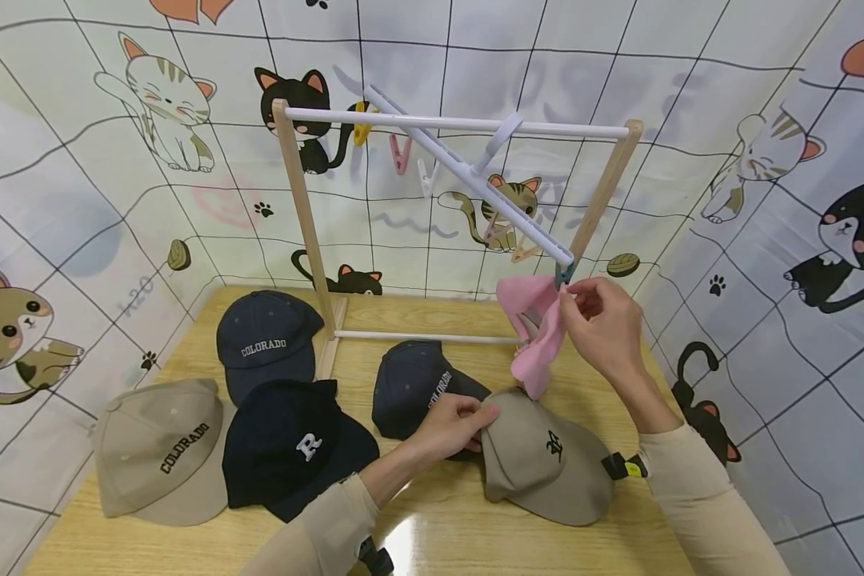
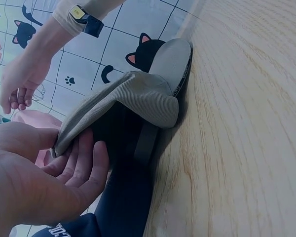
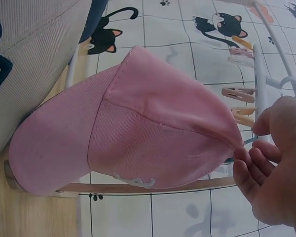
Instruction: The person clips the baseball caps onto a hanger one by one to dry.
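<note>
A pink cap [image 1: 536, 336] hangs from a teal clip [image 1: 564, 274] at the low end of a white clip hanger [image 1: 475, 180]. Beside that clip, my right hand [image 1: 605, 320] has loosely bent fingers, their tips by the cap's upper end; in the right wrist view, thumb and fingers [image 3: 244, 173] stand apart. My left hand [image 1: 450, 428] pinches the edge of a beige cap [image 1: 529, 452] that rests on the table, brim to the right. In the left wrist view, the beige cap's edge [image 2: 64, 140] lies between thumb and fingers. A navy cap [image 1: 406, 388] sits behind the left hand.
A wood-and-white rack [image 1: 302, 216] carries the tilted hanger, along which yellow, pink, white and other clips [image 1: 400, 154] hang. On the left of the wooden table [image 1: 432, 544] lie a navy cap [image 1: 266, 340], a beige cap [image 1: 154, 452] and a black cap [image 1: 288, 440]. Cat-print sheets surround the table.
</note>
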Available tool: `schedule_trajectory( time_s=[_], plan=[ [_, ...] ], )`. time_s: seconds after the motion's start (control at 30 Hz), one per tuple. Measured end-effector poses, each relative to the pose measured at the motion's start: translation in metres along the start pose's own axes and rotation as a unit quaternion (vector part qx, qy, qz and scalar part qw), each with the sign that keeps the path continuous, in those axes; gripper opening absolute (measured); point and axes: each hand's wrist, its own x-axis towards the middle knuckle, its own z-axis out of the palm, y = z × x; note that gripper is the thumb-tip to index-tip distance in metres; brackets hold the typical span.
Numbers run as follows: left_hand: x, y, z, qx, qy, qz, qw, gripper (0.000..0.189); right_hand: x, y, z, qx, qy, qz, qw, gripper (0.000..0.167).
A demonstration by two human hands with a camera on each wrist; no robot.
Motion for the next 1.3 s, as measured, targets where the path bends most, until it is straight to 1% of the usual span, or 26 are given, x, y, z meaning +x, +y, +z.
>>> schedule_trajectory(
  time_s=[0.13, 0.33, 0.53, 0.73, 0.9, 1.1, 1.2, 1.3],
  plan=[
    [-0.001, 0.001, 0.0, 0.003, -0.002, 0.006, 1.0, 0.035, -0.002, -0.006, 0.001, 0.014, 0.017, -0.018, 0.9996, 0.014],
    [-0.002, 0.003, 0.0, 0.013, -0.003, 0.018, 0.9998, 0.033, -0.004, -0.018, 0.004, 0.045, 0.018, -0.04, 0.998, 0.012],
    [-0.006, 0.005, 0.0, 0.022, -0.004, 0.036, 0.9991, 0.03, -0.006, -0.027, 0.008, 0.071, -0.003, -0.02, 0.9973, 0.016],
    [-0.007, 0.006, 0.0, 0.033, -0.011, 0.055, 0.9979, 0.03, -0.005, -0.037, 0.012, 0.104, -0.034, 0.003, 0.994, 0.02],
    [-0.007, 0.005, -0.001, 0.04, -0.008, 0.068, 0.9969, 0.029, 0.0, -0.045, 0.015, 0.114, -0.073, 0.038, 0.9901, 0.029],
    [-0.008, 0.006, -0.001, 0.043, -0.004, 0.075, 0.9963, 0.026, 0.008, -0.051, 0.019, 0.131, -0.137, 0.113, 0.9754, 0.049],
    [-0.01, 0.008, -0.001, 0.043, -0.002, 0.078, 0.996, 0.026, 0.011, -0.052, 0.02, 0.12, -0.155, 0.139, 0.9708, 0.059],
    [-0.012, 0.009, -0.001, 0.051, 0.001, 0.083, 0.9952, 0.026, 0.015, -0.052, 0.022, 0.117, -0.16, 0.157, 0.9674, 0.067]
  ],
)
